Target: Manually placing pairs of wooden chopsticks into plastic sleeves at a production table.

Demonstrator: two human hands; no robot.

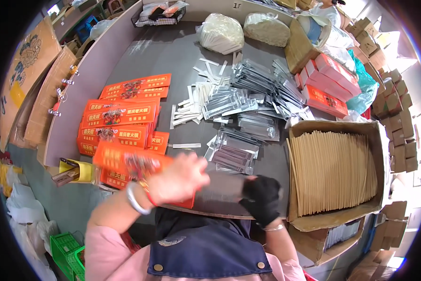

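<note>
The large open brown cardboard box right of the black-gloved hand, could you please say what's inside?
Long, thin, tan wooden sticks are packed side by side inside the large brown cardboard box; what lies under them is hidden.

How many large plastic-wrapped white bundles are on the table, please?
2: the left bundle, at the far end of the table, and the right bundle, next to a cardboard box; others may be hidden.

Yellow-lettered orange-red packets (119,116), black glove (262,199), tan sticks (332,171), pink sleeves (103,248)

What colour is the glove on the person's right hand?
The glove is black, as the head view shows.
</note>
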